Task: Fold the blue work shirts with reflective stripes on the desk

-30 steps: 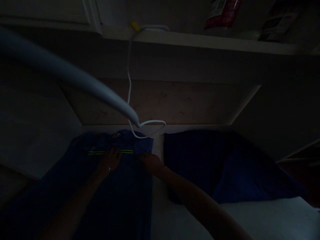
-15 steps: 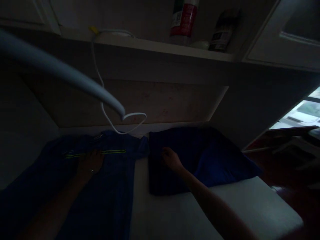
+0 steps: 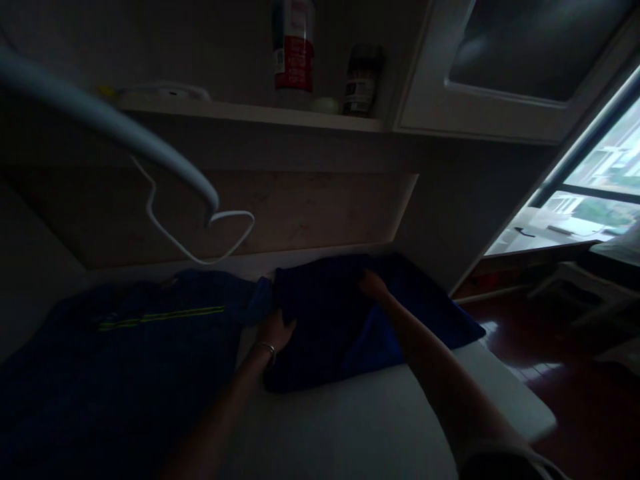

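A dark blue garment (image 3: 320, 333) lies folded on a pale surface, its kind unclear in the dim light. My left hand (image 3: 275, 332), with a bracelet at the wrist, rests at the garment's left edge, its thumb apart from the fingers. Farther over on the same cloth, my right hand (image 3: 373, 287) has its fingers bent together on the fabric near the back; the fingertips are partly lost in shadow. To the left, a blue short-sleeved shirt (image 3: 165, 360) with yellow-green chest stripes is spread flat, one sleeve close to my left hand.
The pale tabletop (image 3: 350, 427) ends at a rounded right corner. A white rod (image 3: 150, 143) and a looped white cable (image 3: 233, 215) hang in front. Overhead, a shelf (image 3: 240, 115) holds a red-labelled container (image 3: 295, 60) and a dark jar (image 3: 361, 83). A window (image 3: 600, 180) is at right.
My left hand has left the striped shirt and moved right to the dark blue garment's edge. My right hand has shifted right and back across that garment. The view has turned right.
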{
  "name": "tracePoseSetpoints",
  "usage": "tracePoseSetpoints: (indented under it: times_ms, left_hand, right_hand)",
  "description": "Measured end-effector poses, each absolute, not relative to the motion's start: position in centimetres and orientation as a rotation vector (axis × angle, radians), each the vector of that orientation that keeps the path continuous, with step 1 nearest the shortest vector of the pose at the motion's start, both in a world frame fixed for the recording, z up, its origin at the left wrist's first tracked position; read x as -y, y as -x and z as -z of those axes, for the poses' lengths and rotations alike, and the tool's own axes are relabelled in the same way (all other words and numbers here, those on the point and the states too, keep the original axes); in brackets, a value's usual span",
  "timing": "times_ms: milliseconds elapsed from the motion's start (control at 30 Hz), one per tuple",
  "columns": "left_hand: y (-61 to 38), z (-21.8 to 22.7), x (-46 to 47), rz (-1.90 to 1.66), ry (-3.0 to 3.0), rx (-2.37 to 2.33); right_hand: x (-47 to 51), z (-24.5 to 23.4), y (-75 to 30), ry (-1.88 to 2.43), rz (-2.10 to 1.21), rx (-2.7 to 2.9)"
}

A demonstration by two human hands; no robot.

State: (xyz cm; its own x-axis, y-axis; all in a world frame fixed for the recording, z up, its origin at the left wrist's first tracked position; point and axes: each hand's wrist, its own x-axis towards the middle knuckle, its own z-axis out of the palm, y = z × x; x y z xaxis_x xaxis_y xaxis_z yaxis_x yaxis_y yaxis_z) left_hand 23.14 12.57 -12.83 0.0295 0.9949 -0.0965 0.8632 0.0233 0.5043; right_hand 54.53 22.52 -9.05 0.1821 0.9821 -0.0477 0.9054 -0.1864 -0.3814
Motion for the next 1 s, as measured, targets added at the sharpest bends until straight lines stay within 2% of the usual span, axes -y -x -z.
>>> tracePoseSetpoints:
  times_ms: [167,333,533,667,733,800,933,1000]
  left_hand:
    - [-23.5,13.4,-12.6,-0.48,-1.818,-2.003]
    - [-23.0,11.6,-12.1,-0.708,-1.731,-1.887]
    - [-23.6,9.0,-9.4,-1.03,-1.463,-1.557]
    - [-23.4,7.7,-5.3,-1.092,-1.063,-1.09]
    - [-23.4,7.3,-2.9,-0.925,-0.995,-0.882]
    - [-23.7,7.3,-0.5,-0.591,-1.219,-0.731]
    - [-25.4,9.4,4.0,0.199,-2.007,-0.491]
    - [-26.4,11.0,5.8,0.411,-2.3,-0.496]
  right_hand:
    - [-21.8,11.3,-55.1,2.26,-0.396,1.819]
    - [-21.3,11.8,-54.9,2.168,-0.292,1.773]
    - [-19.7,9.7,-55.6,1.923,-0.158,1.661]
    - [-13.9,9.8,-57.8,1.67,-0.28,1.367]
    - [-9.3,10.6,-59.3,1.546,-0.367,1.177]
    - [-4.0,11.7,-61.0,1.529,-0.456,1.062]
    - [5.8,14.1,-64.8,1.844,-0.784,1.029]
    - [8.9,14.6,-66.5,2.016,-0.814,1.019]
